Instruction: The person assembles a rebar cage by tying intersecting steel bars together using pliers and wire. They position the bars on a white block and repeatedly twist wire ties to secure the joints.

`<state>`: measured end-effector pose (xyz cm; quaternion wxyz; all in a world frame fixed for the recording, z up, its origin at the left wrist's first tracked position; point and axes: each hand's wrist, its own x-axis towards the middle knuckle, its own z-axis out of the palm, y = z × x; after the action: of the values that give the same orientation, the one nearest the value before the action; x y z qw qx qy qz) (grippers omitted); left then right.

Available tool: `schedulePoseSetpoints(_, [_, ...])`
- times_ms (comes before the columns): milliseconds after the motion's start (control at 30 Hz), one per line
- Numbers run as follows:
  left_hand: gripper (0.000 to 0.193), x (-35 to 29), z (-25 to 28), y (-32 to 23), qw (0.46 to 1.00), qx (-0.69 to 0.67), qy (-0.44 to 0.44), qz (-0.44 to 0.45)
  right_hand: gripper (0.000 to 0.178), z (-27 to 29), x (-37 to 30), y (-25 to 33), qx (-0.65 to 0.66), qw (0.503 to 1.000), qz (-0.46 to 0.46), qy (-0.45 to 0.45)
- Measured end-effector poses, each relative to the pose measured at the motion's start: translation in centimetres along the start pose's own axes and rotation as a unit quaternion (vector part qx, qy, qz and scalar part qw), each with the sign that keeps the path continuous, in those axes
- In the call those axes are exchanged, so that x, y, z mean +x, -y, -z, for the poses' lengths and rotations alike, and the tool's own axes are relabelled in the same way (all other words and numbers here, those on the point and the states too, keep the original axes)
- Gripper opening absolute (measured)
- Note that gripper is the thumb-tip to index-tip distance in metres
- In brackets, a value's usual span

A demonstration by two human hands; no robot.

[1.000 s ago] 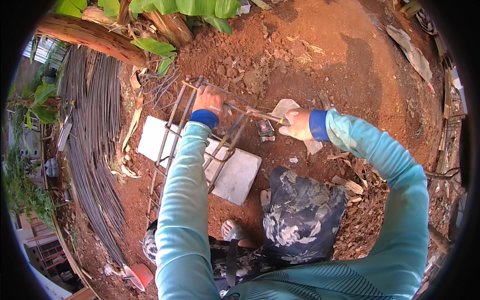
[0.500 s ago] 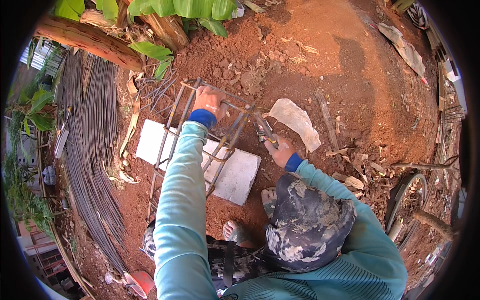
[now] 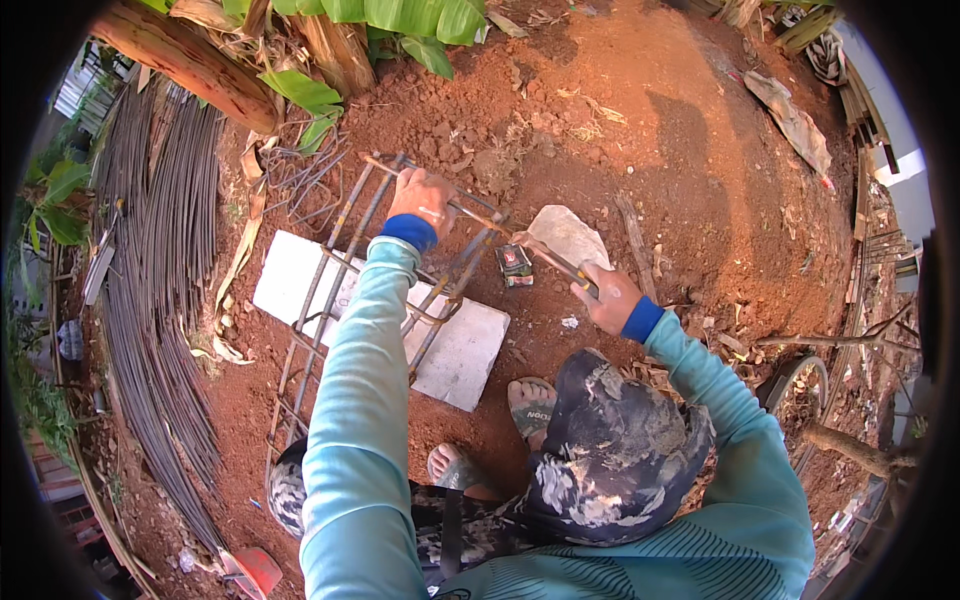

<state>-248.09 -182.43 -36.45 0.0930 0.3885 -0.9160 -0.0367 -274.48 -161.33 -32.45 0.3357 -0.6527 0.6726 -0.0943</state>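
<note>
My left hand is closed round the far end of a rusty rebar cage, made of long bars joined by square stirrups. The cage lies tilted over a pale rectangular slab. In my right hand is a pair of long-handled pincers, its fingers wrapped round the handles. The tool's rusty head is at the cage's far right corner, close to the bar ends; whether it bites on wire there is too small to tell. A small dark box lies on the soil just below the pincers.
Long loose steel rods lie in a bundle on the left. A flat pale stone-like piece rests beyond the pincers. Banana plant trunks stand at the far left. A red scoop-like container sits at lower left, a wheel at right.
My right hand has moved right, swinging the pincers from steep to a flatter slant at the cage corner. The small box now shows fully. My left hand keeps its hold on the cage.
</note>
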Motion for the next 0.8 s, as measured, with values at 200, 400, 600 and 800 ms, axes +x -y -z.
schedulePoseSetpoints(200, [0.014, -0.2, 0.2, -0.6, 1.0, 0.015, -0.006, 0.004, 0.03, -4.9, -0.9, -1.0, 0.038, 0.994, -0.038, -0.092])
schedulePoseSetpoints(400, [0.017, -0.3, 0.4, -0.9, 1.0, 0.017, -0.002, 0.003, 0.038, -6.1, -2.7, -0.8, 0.082, 0.99, -0.029, -0.111])
schedulePoseSetpoints(600, [0.019, -0.5, 0.2, -1.3, 1.0, 0.024, -0.01, 0.007, 0.043, -6.1, -2.8, 0.8, 0.094, 0.991, -0.044, -0.085])
schedulePoseSetpoints(800, [0.018, -1.1, 0.1, -1.2, 0.997, -0.025, -0.064, -0.028, 0.033, -7.6, -1.3, 1.8, 0.103, 0.989, 0.036, -0.1])
